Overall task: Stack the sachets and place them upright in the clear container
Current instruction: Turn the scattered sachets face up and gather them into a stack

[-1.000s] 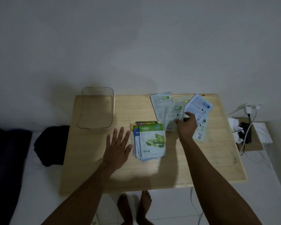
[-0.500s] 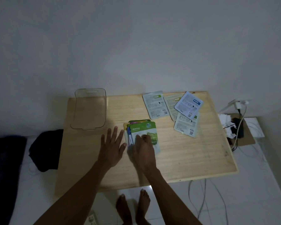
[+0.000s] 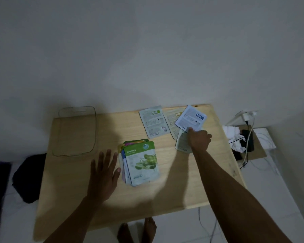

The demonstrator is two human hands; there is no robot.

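Observation:
A stack of sachets (image 3: 140, 163) lies mid-table, a green Aloe Vera one on top. My left hand (image 3: 104, 174) rests flat and open on the wood just left of the stack. Several loose sachets lie face down at the back right: a pale one (image 3: 154, 121), a beige one (image 3: 171, 123), a blue-labelled one (image 3: 190, 118). My right hand (image 3: 198, 140) presses down on a further pale sachet (image 3: 182, 143) below the blue-labelled one; whether the fingers grip it is unclear. The clear container (image 3: 76, 130) stands empty at the back left corner.
The wooden table (image 3: 165, 195) stands against a white wall. To its right, on the floor, lie a charger, cables and crumpled white paper (image 3: 233, 137). A dark cloth (image 3: 28, 176) lies on the floor at the left. Bare feet (image 3: 137, 230) show below the front edge.
My right hand laid a sachet on the stack, then went back to the loose sachets at the right. The left hand stayed beside the stack.

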